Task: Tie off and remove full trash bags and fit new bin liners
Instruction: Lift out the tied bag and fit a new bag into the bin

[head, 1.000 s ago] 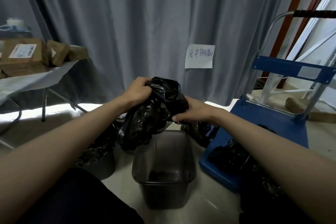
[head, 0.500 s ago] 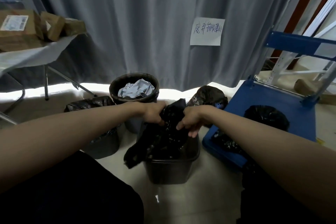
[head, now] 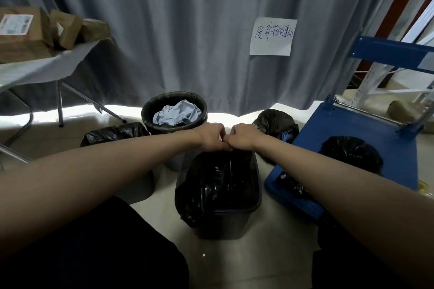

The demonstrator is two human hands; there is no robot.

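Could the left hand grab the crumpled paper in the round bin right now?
Probably not yet. The left hand is pinching the black liner at the far rim of the square bin. The crumpled paper lies uncovered just beyond it, so once it lets go, the way looks open.

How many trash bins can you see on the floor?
3: the rectangular bin under the hands, the round bin with crumpled paper behind it, and a bag-covered bin left, mostly hidden by the arm. More may be hidden.

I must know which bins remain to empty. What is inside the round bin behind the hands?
The round bin has a black liner folded over its rim and holds crumpled pale blue-grey paper. Whatever lies under that paper is covered.
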